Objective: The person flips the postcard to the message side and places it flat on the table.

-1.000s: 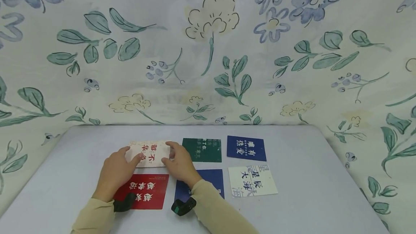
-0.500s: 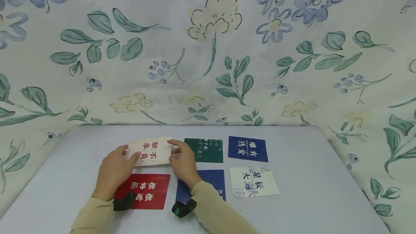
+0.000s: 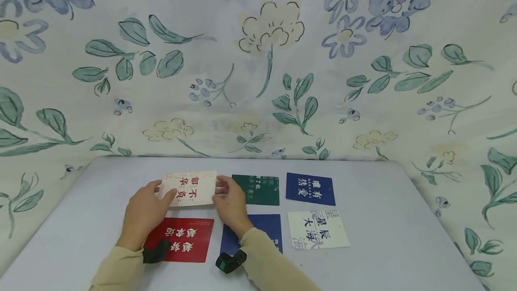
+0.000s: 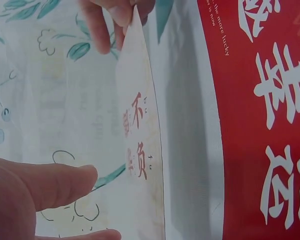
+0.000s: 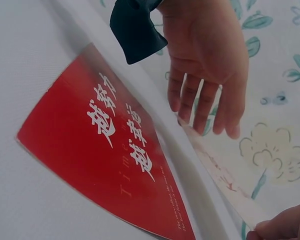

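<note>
A cream card [image 3: 190,190] with red characters lies at the back left in the head view. My right hand [image 3: 233,205] pinches its right edge between thumb and fingers; the left wrist view shows that pinch at the card's far end. My left hand [image 3: 143,212] is at the card's left end, its fingers [image 5: 190,100] fairly straight in the right wrist view, its thumb above the card. Whether it touches the card I cannot tell. Nearer me lies a red card [image 3: 187,241] with white characters, partly covered by my left wrist.
Right of the cream card lie a green card [image 3: 262,191] and a dark blue card [image 3: 311,190]. Nearer are a blue card [image 3: 264,228], partly under my right arm, and a white card [image 3: 317,232] with dark characters. A floral cloth [image 3: 262,102] hangs behind the table [image 3: 383,246].
My right hand's fingers have shifted from over the cream card's top to its right edge. The view has tipped slightly. The other cards stay in place on the table.
</note>
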The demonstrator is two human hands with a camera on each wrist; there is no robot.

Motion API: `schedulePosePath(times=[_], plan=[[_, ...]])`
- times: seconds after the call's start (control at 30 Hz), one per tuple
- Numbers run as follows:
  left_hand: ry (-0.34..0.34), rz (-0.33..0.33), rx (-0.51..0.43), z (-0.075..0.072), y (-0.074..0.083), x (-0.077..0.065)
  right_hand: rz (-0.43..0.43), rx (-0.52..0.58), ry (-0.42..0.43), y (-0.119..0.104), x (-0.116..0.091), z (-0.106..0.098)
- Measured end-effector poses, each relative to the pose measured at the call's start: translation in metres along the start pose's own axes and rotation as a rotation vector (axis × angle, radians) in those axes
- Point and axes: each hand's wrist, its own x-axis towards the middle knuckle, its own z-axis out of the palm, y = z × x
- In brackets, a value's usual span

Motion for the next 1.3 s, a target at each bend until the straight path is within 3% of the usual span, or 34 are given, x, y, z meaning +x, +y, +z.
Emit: schedulePosePath(times=[0.4, 0.7, 1.0, 1.3], plan=[[0.026, -0.016, -0.025, -0.001, -0.001, -0.002, -0.063, -0.001, 0.039, 0.001, -0.003, 0.000], [0.053, -0.046, -0.043, -0.002, -0.002, -0.003, -0.051, 0.000, 0.051, -0.001, -0.005, 0.002], [0.092, -0.012, -0.039, -0.003, -0.002, -0.001, -0.084, -0.036, 0.062, -0.008, -0.007, -0.001], [0.128, -0.012, -0.067, -0.006, 0.000, -0.001, -0.053, -0.014, 0.056, -0.015, -0.007, 0.001]])
